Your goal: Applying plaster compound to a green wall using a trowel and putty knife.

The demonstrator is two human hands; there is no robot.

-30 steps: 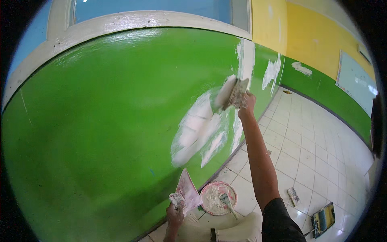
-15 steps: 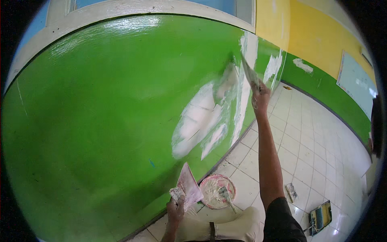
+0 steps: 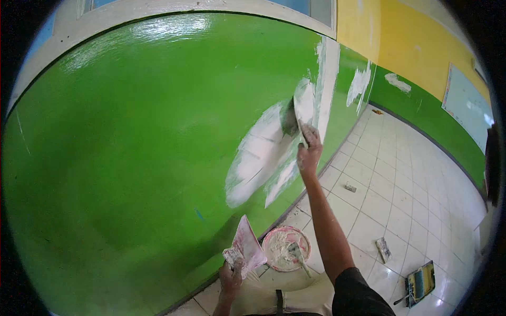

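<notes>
The right hand point(image 3: 309, 152) was raised against the green wall point(image 3: 132, 147), its fingers closed around the handle of a wide putty knife point(image 3: 302, 105) whose blade lay flat on the wall beside a vertical white strip of filler, just above the large white putty patch point(image 3: 258, 155). The left hand point(image 3: 231, 278) stayed low near the wall's bottom edge, gripping a second, putty-smeared scraper point(image 3: 247, 246) with its blade pointing up. Just beside it on the white tiled floor point(image 3: 411, 179) sat a round bucket of putty point(image 3: 286, 249) with a tool resting inside. Farther out on the floor lay a paint tray point(image 3: 420, 283).
</notes>
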